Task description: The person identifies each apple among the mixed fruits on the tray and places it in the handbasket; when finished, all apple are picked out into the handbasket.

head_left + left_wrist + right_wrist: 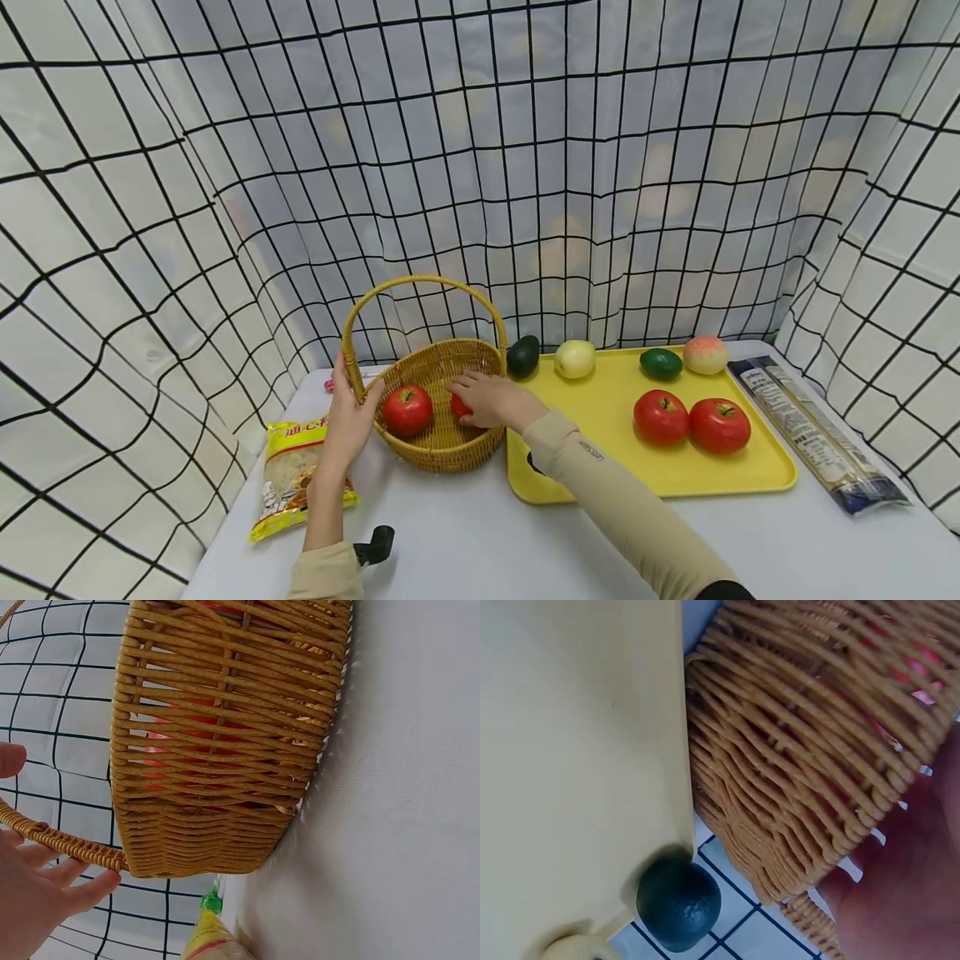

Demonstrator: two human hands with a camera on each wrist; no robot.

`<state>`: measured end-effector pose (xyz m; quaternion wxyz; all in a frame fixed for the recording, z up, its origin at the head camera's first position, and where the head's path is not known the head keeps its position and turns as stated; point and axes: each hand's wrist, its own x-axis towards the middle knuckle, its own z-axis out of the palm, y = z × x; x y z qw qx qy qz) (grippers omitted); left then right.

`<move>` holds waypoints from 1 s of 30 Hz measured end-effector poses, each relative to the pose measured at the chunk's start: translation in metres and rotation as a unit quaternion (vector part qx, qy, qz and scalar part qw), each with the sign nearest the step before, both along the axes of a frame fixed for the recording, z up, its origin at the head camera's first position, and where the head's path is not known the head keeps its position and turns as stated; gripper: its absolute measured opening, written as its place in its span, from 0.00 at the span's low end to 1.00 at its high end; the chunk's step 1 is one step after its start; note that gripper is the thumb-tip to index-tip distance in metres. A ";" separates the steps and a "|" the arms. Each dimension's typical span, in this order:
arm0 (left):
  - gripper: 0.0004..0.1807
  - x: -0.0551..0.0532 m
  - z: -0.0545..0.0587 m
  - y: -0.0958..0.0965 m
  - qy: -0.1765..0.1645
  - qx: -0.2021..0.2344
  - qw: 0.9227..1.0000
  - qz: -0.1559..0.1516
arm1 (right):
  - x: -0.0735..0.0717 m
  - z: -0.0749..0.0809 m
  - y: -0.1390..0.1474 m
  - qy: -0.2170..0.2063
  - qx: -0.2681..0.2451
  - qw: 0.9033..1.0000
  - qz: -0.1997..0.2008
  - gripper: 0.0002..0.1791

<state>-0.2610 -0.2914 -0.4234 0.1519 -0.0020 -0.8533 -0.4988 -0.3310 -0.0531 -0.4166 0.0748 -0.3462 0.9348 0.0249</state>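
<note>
At nine o'clock on the wicker basket (pixel 442 458), the left hand (pixel 352 417) holds its handle (pixel 427 278) between thumb and fingers. Inside, one tomato (pixel 407 410) lies towards nine; at three, the right hand (pixel 490 399) partly covers a second tomato (pixel 459 407), though I cannot tell whether its fingers grip it. A yellow tray (pixel 585 429) sits just beside, at three o'clock.

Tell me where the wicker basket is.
In the head view, the wicker basket is just left of centre, between the yellow tray and the pasta bag, with the left hand at its handle.
</note>
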 end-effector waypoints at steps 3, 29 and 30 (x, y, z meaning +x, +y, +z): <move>0.50 -0.001 0.002 -0.002 0.001 -0.004 1.000 -0.001 | 0.005 0.003 0.005 0.009 -0.012 1.000 0.008 0.37; 0.50 -0.003 0.008 -0.002 -0.011 -0.010 1.000 -0.005 | 0.027 -0.012 0.216 0.100 -0.259 0.949 -0.153 0.27; 0.50 0.000 0.006 -0.003 -0.017 -0.008 1.000 -0.005 | 0.027 -0.014 0.218 0.105 -0.252 0.949 -0.158 0.27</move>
